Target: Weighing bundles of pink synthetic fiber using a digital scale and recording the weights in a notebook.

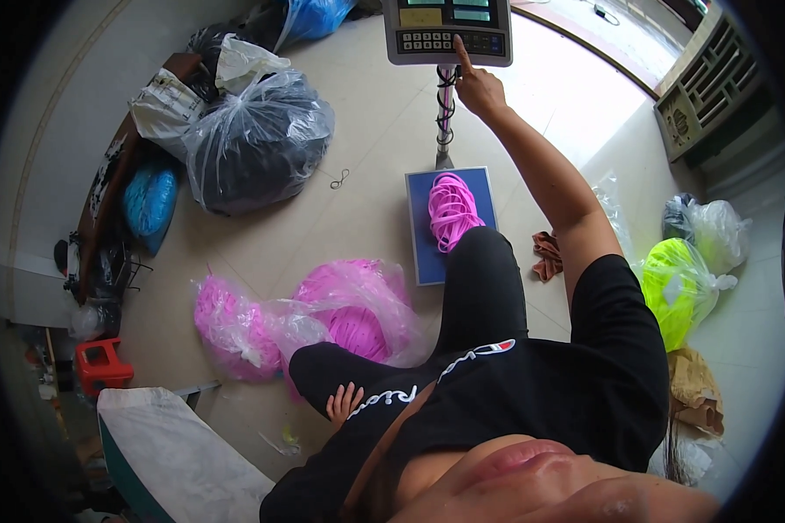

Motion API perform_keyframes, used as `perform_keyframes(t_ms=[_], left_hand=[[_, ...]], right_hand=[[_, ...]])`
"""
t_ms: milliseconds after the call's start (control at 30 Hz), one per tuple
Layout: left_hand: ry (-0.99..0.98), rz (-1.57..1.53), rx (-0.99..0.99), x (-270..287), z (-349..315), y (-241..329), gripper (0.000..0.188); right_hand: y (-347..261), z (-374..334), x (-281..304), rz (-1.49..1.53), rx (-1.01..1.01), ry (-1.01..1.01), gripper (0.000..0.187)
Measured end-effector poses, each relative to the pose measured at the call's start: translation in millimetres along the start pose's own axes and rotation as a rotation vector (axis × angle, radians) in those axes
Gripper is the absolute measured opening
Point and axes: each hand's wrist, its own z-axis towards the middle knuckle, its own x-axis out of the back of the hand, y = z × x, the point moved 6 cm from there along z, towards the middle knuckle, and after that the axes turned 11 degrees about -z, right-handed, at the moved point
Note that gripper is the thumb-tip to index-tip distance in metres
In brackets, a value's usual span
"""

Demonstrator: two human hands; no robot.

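Note:
My right hand [480, 85] is stretched out to a weighing scale's grey display head [399, 17]. Its index finger touches or hovers just over the keypad, the other fingers are curled, and it holds nothing. The display stands on a metal post [444, 131] wrapped with a black cable. Below it, the blue scale platform [423, 257] carries a coiled bundle of pink cord [453, 209], partly hidden by my knee. My left hand [344, 403] lies on my left thigh, fingers spread and nothing in them. Beside that leg, clear plastic bags hold more pink cord [349, 305].
A big clear bag with dark contents [257, 144] sits on the floor at the left, near a blue bag [151, 200] and a red stool [105, 366]. At the right are a bag of neon yellow material [672, 288] and a brown cloth [547, 255].

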Motion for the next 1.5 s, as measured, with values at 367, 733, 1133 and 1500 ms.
perform_keyframes(t_ms=[367,733,1133,1500], left_hand=[[0.003,-1.211,0.673,-108,194,-9,0.016],[-0.286,-1.242,0.928,-373,436,51,0.112],[-0.291,-1.01,0.756,-395,471,80,0.078],[-0.088,-1.809,0.714,-385,484,75,0.034]], right_hand=[[52,-115,-166,0.486,0.081,-0.131,0.059],[69,-239,-449,0.977,-0.717,-0.707,0.083],[24,-233,-453,0.628,-0.508,-0.625,0.06],[6,-230,-398,0.909,-0.533,-0.635,0.054]])
